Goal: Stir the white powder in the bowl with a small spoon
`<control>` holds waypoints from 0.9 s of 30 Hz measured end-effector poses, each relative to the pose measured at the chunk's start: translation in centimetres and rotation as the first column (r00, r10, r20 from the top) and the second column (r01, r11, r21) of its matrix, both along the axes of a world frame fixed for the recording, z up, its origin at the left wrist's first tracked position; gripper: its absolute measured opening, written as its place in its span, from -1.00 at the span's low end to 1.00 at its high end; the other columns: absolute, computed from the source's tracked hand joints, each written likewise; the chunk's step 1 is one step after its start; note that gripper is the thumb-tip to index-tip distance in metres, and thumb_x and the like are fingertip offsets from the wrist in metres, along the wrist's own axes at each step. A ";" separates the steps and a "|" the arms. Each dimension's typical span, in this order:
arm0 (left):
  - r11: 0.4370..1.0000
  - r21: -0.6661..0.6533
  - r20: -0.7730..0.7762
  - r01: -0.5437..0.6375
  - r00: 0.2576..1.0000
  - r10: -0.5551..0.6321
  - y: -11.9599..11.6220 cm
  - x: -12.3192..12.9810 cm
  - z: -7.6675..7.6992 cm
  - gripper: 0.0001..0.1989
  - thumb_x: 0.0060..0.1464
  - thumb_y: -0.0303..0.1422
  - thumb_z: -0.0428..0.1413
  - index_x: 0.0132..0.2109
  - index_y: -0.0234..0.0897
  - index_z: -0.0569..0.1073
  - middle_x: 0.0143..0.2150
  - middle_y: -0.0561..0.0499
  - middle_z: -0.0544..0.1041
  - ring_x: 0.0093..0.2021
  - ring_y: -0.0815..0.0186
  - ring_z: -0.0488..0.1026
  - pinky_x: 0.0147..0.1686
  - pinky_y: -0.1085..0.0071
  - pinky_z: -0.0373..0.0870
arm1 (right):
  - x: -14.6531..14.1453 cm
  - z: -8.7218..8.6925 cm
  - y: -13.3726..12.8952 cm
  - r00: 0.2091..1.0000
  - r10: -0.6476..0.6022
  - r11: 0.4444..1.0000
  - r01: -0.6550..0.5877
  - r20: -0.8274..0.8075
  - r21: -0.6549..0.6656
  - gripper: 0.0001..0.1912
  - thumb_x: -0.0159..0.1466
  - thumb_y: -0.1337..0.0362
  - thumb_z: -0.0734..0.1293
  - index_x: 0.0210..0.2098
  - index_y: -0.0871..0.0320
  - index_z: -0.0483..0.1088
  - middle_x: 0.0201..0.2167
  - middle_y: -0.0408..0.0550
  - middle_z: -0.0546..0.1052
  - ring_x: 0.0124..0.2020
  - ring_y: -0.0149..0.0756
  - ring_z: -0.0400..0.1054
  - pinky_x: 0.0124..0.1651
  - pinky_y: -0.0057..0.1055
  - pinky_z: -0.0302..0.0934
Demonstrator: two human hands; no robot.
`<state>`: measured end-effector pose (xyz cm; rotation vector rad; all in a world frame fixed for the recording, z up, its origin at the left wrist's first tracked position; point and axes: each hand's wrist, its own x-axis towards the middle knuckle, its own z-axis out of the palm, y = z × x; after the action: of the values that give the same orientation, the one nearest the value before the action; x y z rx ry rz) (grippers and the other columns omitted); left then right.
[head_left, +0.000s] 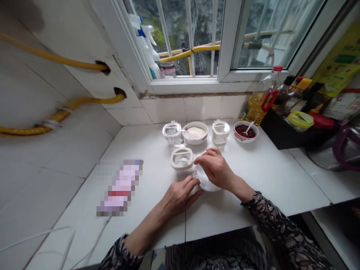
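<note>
A small white spoon (pixel 188 161) is pinched in my right hand (pixel 218 168), its scoop end inside the mouth of a clear lidded jar (pixel 173 165) with a cream rim. White stuff shows at the scoop. Under my right hand stands a bowl (pixel 207 184) of white granules, partly hidden by that hand. My left hand (pixel 181 193) holds this bowl's left side, fingers at the rim and thumb low near its base. Behind are another jar (pixel 172 134) with a spoon, a bowl of cream-coloured powder (pixel 196 133), and a third jar (pixel 221 133).
To the right sit a bowl of dark red beans (pixel 245 131) with a spoon, an oil bottle (pixel 260 97), a black box (pixel 277 129) of condiments and a metal pot (pixel 326 150). A blurred phone-like object (pixel 120 187) with a white cable lies on the left. The window (pixel 180 86) is behind.
</note>
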<state>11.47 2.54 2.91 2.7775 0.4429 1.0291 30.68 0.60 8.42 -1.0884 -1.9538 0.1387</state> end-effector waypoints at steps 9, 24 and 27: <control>1.000 -0.012 0.008 0.025 1.000 -0.024 0.0 0.0 0.2 -0.86 0.31 -0.36 -0.01 -0.04 -0.32 0.30 -0.29 -0.03 0.48 -0.51 0.41 0.41 -0.56 0.52 0.36 | 3.5 0.5 -0.2 0.916 -0.304 0.953 0.290 -0.262 -0.093 -0.84 0.17 0.41 0.22 -0.44 0.07 0.38 -0.56 -0.14 0.49 -0.34 -0.21 0.37 -0.18 -0.27 0.27; 1.000 -0.017 -0.009 0.008 1.000 -0.008 -0.1 -0.1 0.0 -0.86 0.31 -0.37 0.00 -0.04 -0.32 0.31 -0.29 -0.02 0.49 -0.55 0.45 0.38 -0.58 0.55 0.32 | 3.2 -1.8 0.7 0.977 -0.210 0.963 0.211 0.028 -0.167 -0.84 0.15 0.42 0.22 -0.45 0.12 0.42 -0.63 -0.21 0.46 -0.56 -0.38 0.27 0.06 -0.24 0.17; 1.000 -0.019 -0.008 0.015 1.000 -0.015 -0.1 -0.1 0.1 -0.86 0.32 -0.36 -0.01 -0.04 -0.32 0.31 -0.28 -0.03 0.49 -0.56 0.45 0.37 -0.58 0.55 0.32 | 3.3 -1.8 0.7 0.970 -0.243 0.953 0.236 -0.012 -0.189 -0.83 0.15 0.42 0.22 -0.44 0.11 0.43 -0.63 -0.23 0.45 -0.55 -0.37 0.30 0.06 -0.24 0.16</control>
<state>11.36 2.47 3.00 2.7650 0.4303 1.0048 33.97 1.33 6.60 -1.4279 -1.7874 0.2102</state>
